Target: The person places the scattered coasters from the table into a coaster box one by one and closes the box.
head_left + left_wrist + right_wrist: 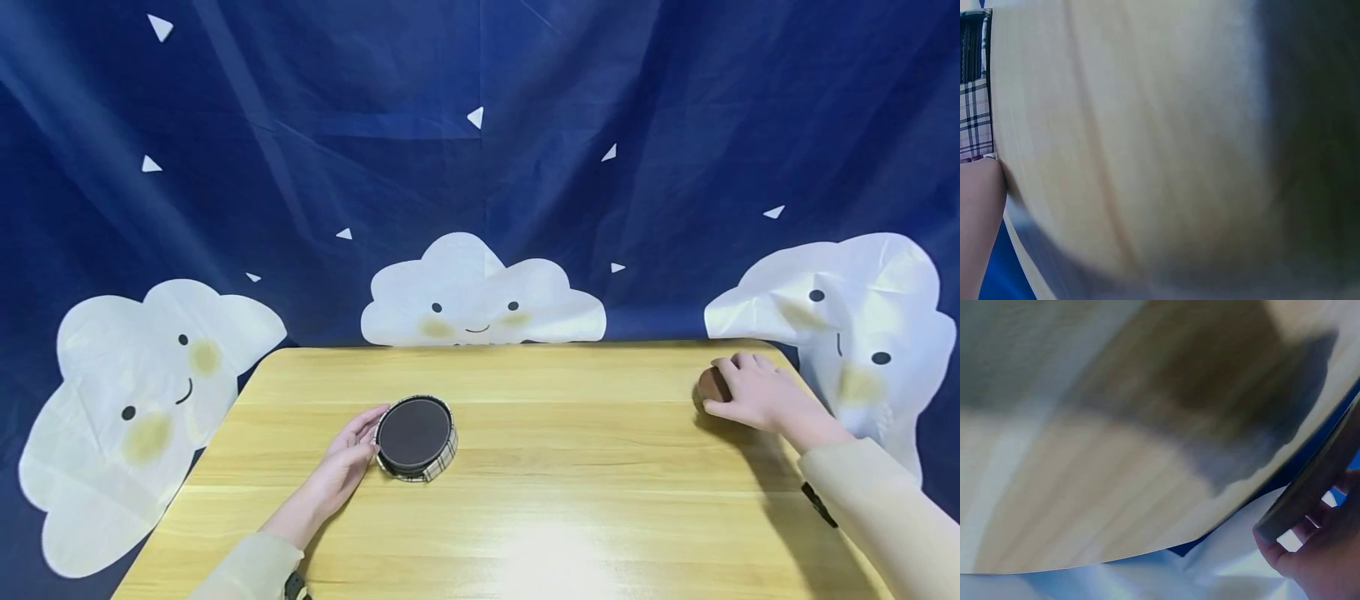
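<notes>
A round coaster holder [442, 461] with a checked plaid side stands left of the table's middle. Dark round coasters [414, 431] fill it to near its rim. My left hand [341, 467] grips the holder's left side, thumb in front and fingers behind. In the left wrist view only part of the plaid wall [974, 122] and a bit of the hand show. Over at the right, my right hand [757, 392] holds a brown round disc [713, 385] by its edge. The right wrist view shows this disc [1310, 487] edge-on and thick, tilted, with fingers behind it.
A light wood table [570, 467] with rounded far corners lies under both hands. Behind it hangs a dark blue curtain [525, 183] with white clouds and small white triangles. The right hand is close to the table's right edge.
</notes>
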Tool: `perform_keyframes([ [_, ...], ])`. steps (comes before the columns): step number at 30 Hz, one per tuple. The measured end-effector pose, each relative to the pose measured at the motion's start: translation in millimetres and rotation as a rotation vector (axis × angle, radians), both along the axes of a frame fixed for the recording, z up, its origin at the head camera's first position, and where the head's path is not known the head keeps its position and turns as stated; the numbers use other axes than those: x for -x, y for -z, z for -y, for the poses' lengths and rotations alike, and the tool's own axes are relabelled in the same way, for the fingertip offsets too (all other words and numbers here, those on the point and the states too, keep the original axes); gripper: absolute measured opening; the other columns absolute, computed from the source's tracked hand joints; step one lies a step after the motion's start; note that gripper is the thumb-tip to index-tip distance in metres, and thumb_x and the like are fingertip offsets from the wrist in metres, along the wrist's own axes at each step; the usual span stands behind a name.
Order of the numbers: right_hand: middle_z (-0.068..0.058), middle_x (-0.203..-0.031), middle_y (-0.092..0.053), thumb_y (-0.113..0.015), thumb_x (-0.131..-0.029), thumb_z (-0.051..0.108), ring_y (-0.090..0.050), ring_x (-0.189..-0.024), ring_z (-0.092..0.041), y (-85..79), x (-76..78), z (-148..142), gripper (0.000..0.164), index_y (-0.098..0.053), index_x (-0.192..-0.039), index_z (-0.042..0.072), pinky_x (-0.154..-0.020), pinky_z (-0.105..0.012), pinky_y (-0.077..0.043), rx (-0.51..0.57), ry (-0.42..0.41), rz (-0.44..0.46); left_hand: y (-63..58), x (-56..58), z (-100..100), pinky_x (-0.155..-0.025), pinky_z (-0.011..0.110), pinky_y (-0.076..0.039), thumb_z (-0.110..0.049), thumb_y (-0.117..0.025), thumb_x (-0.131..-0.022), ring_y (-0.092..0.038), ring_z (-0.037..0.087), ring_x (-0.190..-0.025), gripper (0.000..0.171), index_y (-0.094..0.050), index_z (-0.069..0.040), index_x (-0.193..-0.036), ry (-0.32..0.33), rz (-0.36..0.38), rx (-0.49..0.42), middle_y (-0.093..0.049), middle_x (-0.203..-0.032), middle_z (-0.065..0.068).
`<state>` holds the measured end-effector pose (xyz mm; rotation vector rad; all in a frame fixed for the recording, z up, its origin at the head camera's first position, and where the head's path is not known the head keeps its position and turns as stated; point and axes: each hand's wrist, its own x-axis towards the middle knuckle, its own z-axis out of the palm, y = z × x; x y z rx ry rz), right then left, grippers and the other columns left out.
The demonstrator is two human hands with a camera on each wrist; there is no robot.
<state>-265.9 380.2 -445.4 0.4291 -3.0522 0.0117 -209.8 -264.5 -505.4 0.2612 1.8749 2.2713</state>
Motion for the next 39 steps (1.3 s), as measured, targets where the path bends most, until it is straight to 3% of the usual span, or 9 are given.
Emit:
perform_keyframes([
  [9, -0.036, -0.128, -0.056, -0.073, -0.086, 0.055, -0.051, -0.122, -0.056, -20.4, 6.5, 35, 0.081, -0.058, -0.139, -0.004, -0.081, -0.067, -0.047, -0.007, -0.05, -0.032, 0.9, -0.1, 0, -0.109, 0.01, -0.045, 0.016, -0.041, -0.087, -0.055, -0.008, -0.131, 0.075, -0.021, 0.016, -0.159, 0.001, -0.011, -0.005, -0.058, -0.142, -0.017],
  [19, -0.027, -0.131, -0.057, -0.076, -0.082, 0.05, -0.05, -0.122, -0.049, -31.0, 9.0, 74, 0.08, -0.059, -0.141, 0.0, -0.088, -0.065, -0.043, 0.003, -0.125, -0.073, 0.2, 1.5, -2, -0.109, 0.009, -0.044, 0.015, -0.042, -0.087, -0.054, -0.008, -0.131, 0.077, -0.018, 0.017, -0.16, 0.004, -0.005, 0.003, -0.058, -0.141, -0.018],
  [39, -0.021, -0.131, -0.057, -0.075, -0.079, 0.05, -0.052, -0.12, -0.041, -44.9, 25.0, 181, 0.078, -0.06, -0.141, 0.006, -0.086, -0.057, -0.046, 0.067, -0.369, -0.198, 2.5, 0.0, 2, -0.111, 0.011, -0.044, 0.017, -0.041, -0.087, -0.056, -0.006, -0.132, 0.075, -0.02, 0.017, -0.159, 0.025, -0.04, -0.017, -0.058, -0.144, -0.017],
])
